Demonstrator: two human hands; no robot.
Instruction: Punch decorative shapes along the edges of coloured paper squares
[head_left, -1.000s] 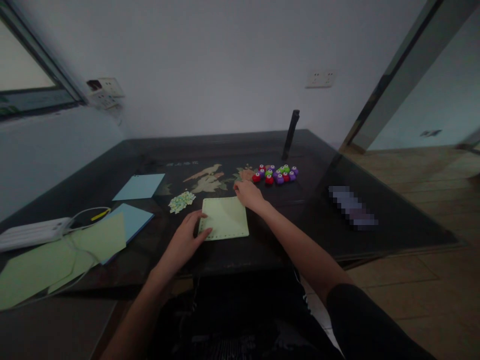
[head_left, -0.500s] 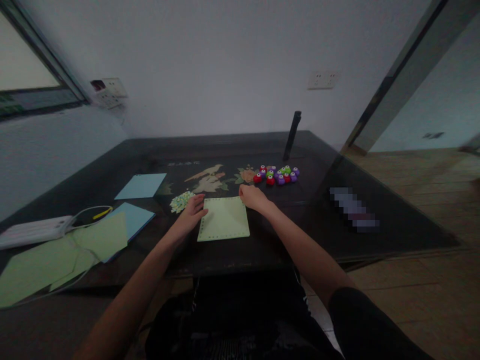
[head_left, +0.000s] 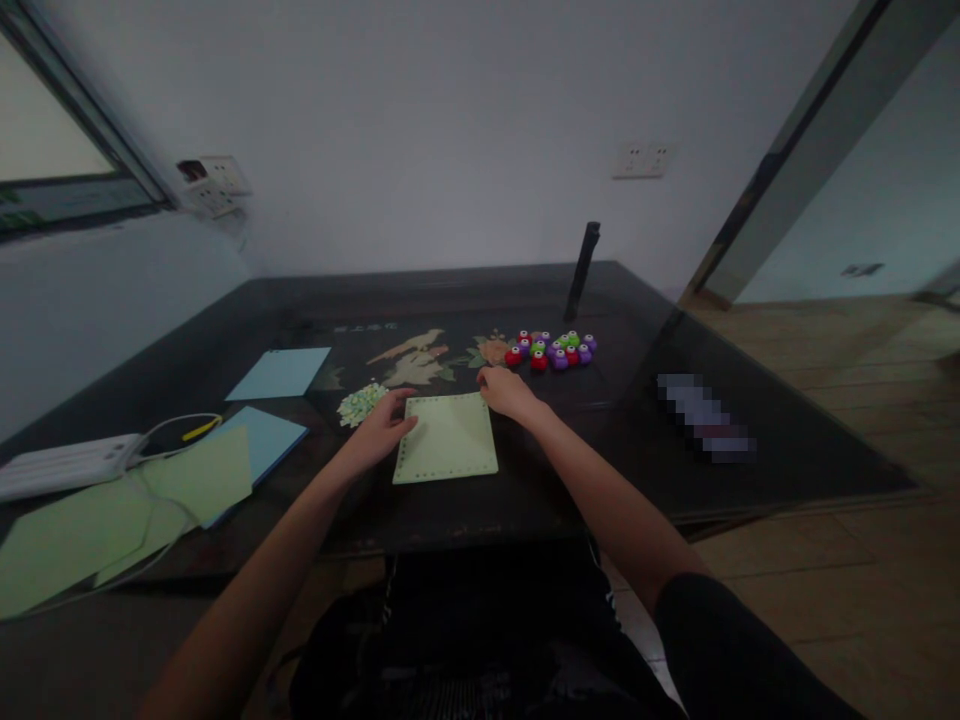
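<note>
A pale green sheet [head_left: 448,440] with small marks along its edges lies flat on the dark table in front of me. My left hand [head_left: 384,430] rests at its left edge, thumb on the paper, with the fingers stretched toward the upper left corner. Beside that hand is a heap of tiny pale green, yellow and bluish paper bits [head_left: 360,405]. At the sheet's upper right corner, my right hand [head_left: 510,392] has its fingers curled and pressed together. What they hold, if anything, is hidden.
Several red, purple and green craft punches [head_left: 559,352] stand beyond my right hand. A black upright object [head_left: 582,272] is behind them. Blue sheets [head_left: 279,373], more green sheets [head_left: 180,480] and a white power strip [head_left: 67,465] with cable lie left. A pixelated object [head_left: 705,415] lies right.
My left hand's fingers have come together somewhat and reach closer to the sheet's upper left corner. The right hand stays at the upper right corner. The view has shifted very slightly.
</note>
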